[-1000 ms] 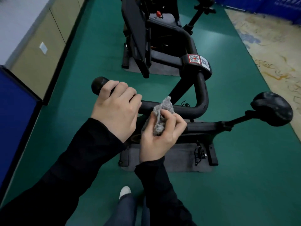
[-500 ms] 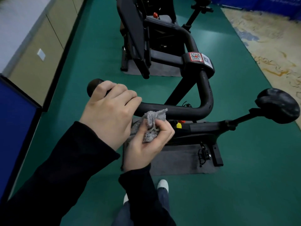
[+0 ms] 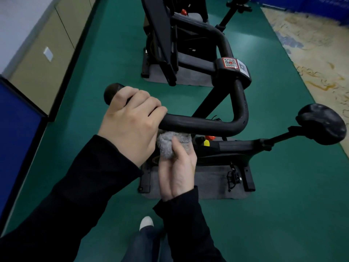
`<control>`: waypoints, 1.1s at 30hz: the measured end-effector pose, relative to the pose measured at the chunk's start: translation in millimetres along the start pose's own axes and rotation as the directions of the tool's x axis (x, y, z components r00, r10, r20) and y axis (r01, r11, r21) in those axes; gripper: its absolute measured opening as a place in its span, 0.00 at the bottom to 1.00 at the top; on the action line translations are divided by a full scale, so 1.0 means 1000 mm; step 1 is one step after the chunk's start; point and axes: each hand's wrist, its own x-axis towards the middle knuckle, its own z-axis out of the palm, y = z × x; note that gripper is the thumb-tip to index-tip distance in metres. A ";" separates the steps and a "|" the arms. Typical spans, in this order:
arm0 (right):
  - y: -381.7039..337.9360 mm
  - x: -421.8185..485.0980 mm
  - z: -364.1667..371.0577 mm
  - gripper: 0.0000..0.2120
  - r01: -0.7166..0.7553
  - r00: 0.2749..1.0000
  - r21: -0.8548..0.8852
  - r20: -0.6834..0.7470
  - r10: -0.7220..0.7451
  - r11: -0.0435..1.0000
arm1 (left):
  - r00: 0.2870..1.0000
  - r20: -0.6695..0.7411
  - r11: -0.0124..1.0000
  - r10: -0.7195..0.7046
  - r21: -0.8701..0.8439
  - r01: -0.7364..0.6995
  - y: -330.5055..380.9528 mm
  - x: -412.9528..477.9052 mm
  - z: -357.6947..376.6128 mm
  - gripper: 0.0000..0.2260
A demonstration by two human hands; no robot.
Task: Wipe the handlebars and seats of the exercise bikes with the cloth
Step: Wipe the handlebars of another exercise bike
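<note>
The black handlebar (image 3: pixel 204 125) of the near exercise bike curves from its rounded end at the left round to the stem on the right. My left hand (image 3: pixel 130 123) grips the bar close to that end. Just below the bar, my right hand (image 3: pixel 177 169) holds a bunched grey cloth (image 3: pixel 170 143), palm turned up, the cloth right under the bar's underside. The bike's black seat (image 3: pixel 321 123) sticks out at the right on its post. A second bike (image 3: pixel 170 44) stands behind.
Each bike rests on a grey mat (image 3: pixel 207 188) on the green floor (image 3: pixel 283 205). Beige cabinets (image 3: pixel 47 50) and a blue panel (image 3: pixel 17 133) line the left side. A patterned floor area (image 3: pixel 317 44) lies at the right. My white shoe (image 3: pixel 146 223) shows below.
My right hand has dropped from on top of the handlebar to below it and turned palm up, keeping the cloth. My left hand stays gripping the bar's end.
</note>
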 end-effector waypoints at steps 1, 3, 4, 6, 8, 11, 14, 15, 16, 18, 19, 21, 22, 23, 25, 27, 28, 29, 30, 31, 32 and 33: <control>0.001 0.000 0.001 0.13 -0.011 1.000 -0.040 0.013 0.011 0.999 | 1.000 0.000 1.000 -0.001 0.004 0.001 0.000 0.000 0.000 0.07; 0.003 0.002 0.003 0.11 -0.023 0.999 -0.118 0.026 0.026 0.993 | 1.000 -0.005 1.000 -0.004 0.016 0.004 0.000 0.000 0.001 0.07; 0.003 0.004 0.004 0.13 -0.027 0.999 -0.140 0.019 0.030 0.990 | 1.000 -0.008 1.000 -0.004 0.022 0.005 0.001 0.000 0.002 0.07; -0.001 0.007 0.002 0.19 -0.032 0.999 -0.141 -0.032 0.028 0.989 | 1.000 -0.011 1.000 -0.003 0.030 0.003 0.001 0.000 0.002 0.07; -0.010 0.009 -0.004 0.16 0.040 0.997 -0.149 -0.066 -0.050 0.988 | 1.000 -0.019 0.999 -0.003 0.032 0.004 0.001 -0.001 0.003 0.07; -0.023 0.012 -0.015 0.15 0.149 0.981 -0.180 -0.095 -0.168 0.972 | 0.999 -0.031 0.999 -0.010 0.032 0.011 0.001 -0.001 0.004 0.07; -0.012 0.009 -0.008 0.15 0.111 0.989 -0.279 -0.066 -0.135 0.954 | 0.999 -0.033 0.999 -0.017 0.051 0.019 0.002 0.000 0.005 0.07; -0.005 0.007 -0.005 0.15 0.088 0.994 -0.307 -0.033 -0.103 0.948 | 0.999 -0.033 0.998 -0.018 0.059 0.020 0.003 -0.001 0.006 0.07; 0.001 0.006 -0.002 0.15 0.064 0.998 -0.308 0.008 -0.065 0.949 | 0.999 -0.035 0.998 -0.017 0.065 0.020 0.003 0.000 0.006 0.07; 0.004 0.007 -0.004 0.12 0.037 0.997 -0.255 0.070 -0.020 0.966 | 0.999 -0.038 0.997 -0.013 0.074 0.016 0.002 0.000 0.006 0.07; -0.001 0.008 -0.007 0.11 0.041 0.998 -0.217 0.052 -0.030 0.975 | 0.999 -0.036 0.997 -0.010 0.078 0.013 0.002 -0.001 0.006 0.07; -0.018 0.011 -0.016 0.16 0.082 0.993 -0.121 -0.072 -0.091 0.989 | 0.999 -0.036 0.997 -0.004 0.083 0.007 0.001 -0.001 0.006 0.07; -0.027 0.013 -0.022 0.16 0.127 0.979 -0.099 -0.145 -0.141 0.987 | 0.999 -0.038 0.996 -0.005 0.086 0.008 0.001 -0.001 0.007 0.07; -0.033 0.014 -0.026 0.15 0.180 0.959 -0.118 -0.198 -0.201 0.977 | 0.999 -0.038 0.996 -0.009 0.091 0.013 0.001 -0.001 0.007 0.07; -0.035 0.011 -0.027 0.13 0.246 0.926 -0.236 -0.229 -0.300 0.940 | 0.999 -0.042 0.994 -0.029 0.102 0.034 0.004 0.000 0.007 0.07; -0.025 0.006 -0.026 0.12 0.278 0.899 -0.379 -0.221 -0.378 0.883 | 0.995 -0.065 0.992 -0.070 0.098 0.076 0.009 0.002 0.008 0.07; -0.021 0.004 -0.026 0.12 0.300 0.883 -0.442 -0.207 -0.421 0.845 | 0.993 -0.078 0.992 -0.093 0.081 0.099 0.013 0.003 0.008 0.08; -0.020 0.003 -0.025 0.11 0.328 0.862 -0.484 -0.198 -0.466 0.811 | 0.990 -0.089 0.992 -0.110 0.051 0.115 0.017 0.004 0.009 0.09; -0.023 0.003 -0.026 0.11 0.358 0.835 -0.506 -0.202 -0.512 0.784 | 0.989 -0.094 0.993 -0.117 0.013 0.119 0.023 0.006 0.010 0.10; -0.030 0.005 -0.028 0.12 0.386 0.799 -0.520 -0.223 -0.558 0.762 | 0.990 -0.087 0.993 -0.114 -0.025 0.112 0.030 0.007 0.012 0.10; -0.038 0.008 -0.032 0.12 0.410 0.760 -0.528 -0.253 -0.599 0.744 | 0.992 -0.065 0.993 -0.106 -0.053 0.102 0.038 0.007 0.015 0.10; -0.046 0.011 -0.034 0.12 0.429 0.724 -0.531 -0.280 -0.630 0.730 | 0.994 -0.037 0.993 -0.098 -0.072 0.095 0.045 0.007 0.019 0.11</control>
